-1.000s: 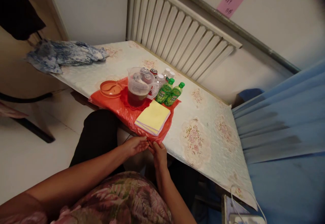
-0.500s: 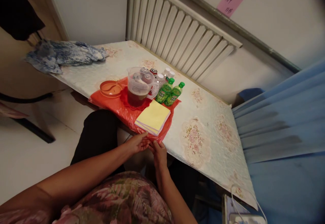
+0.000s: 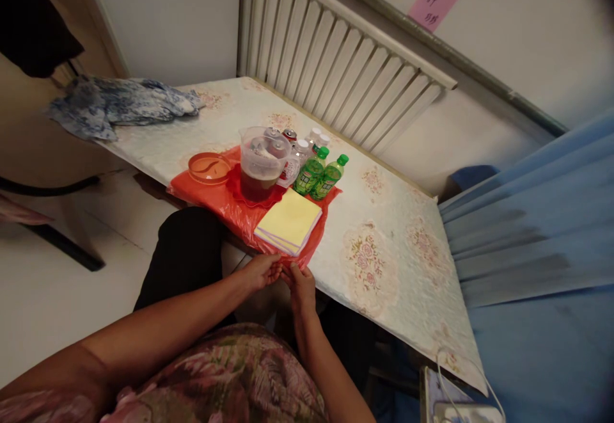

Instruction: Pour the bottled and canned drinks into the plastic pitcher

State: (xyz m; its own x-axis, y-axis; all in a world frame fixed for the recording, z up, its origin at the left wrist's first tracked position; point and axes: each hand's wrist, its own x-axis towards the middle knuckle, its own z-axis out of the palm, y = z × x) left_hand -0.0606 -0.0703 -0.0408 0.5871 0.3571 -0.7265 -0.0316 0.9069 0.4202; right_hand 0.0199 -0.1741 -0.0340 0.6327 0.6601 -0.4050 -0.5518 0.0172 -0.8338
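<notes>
Head view: your hands meet at the near edge of the red plastic sheet

Your left hand [image 3: 259,272] has its fingers curled inward, and your right hand [image 3: 302,287] brings thumb and fingers together just beside it. Both sets of fingertips touch the near edge of the thin, crinkled red plastic sheet [image 3: 235,219]; you look to be pinching it, but whether either grip is closed on it, you cannot tell from here.

The sheet lies spread on the floral-covered table [image 3: 403,276], reaching away from your fingers, with things already resting on it. No knot or finished fold shows at the edge you touch, so the handling there looks under way rather than complete; how much remains, you cannot judge.

Nearest your hands on the sheet is a stack of yellow square papers [image 3: 289,219]. Beyond it, a clear plastic jug of brown liquid [image 3: 260,178] stands upright on a red scalloped dish [image 3: 234,191], between a round orange shallow dish [image 3: 210,168] and two green-capped green bottles [image 3: 327,181]. White-capped clear bottles [image 3: 302,148] stand behind.
</notes>
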